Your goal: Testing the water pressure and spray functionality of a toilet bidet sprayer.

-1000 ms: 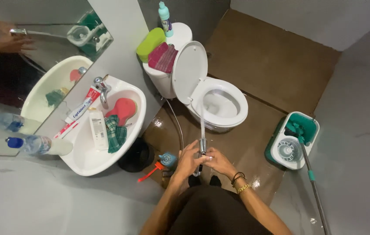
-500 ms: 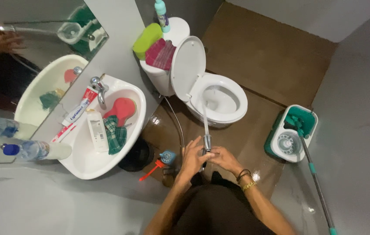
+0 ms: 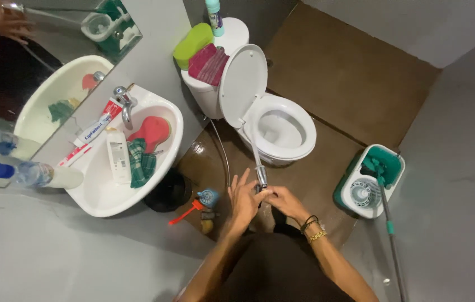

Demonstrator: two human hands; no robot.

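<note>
Both my hands hold a chrome hand sprayer over the wet brown floor. My left hand grips it from the left with fingers partly spread. My right hand, with bracelets on the wrist, grips it from the right. A thin stream of water runs from the nozzle toward the outer front of the white toilet, whose lid stands up. The sprayer's hose curves away to the wall.
A white sink at left holds a green cloth, a red sponge, a white bottle and a toothpaste tube. Green sponge, red cloth and a bottle sit on the tank. A mop bucket stands right. A dark bin and a red brush are below the sink.
The water stream has swung left, from inside the bowl toward the toilet's front left edge. My hands shifted slightly left with the sprayer.
</note>
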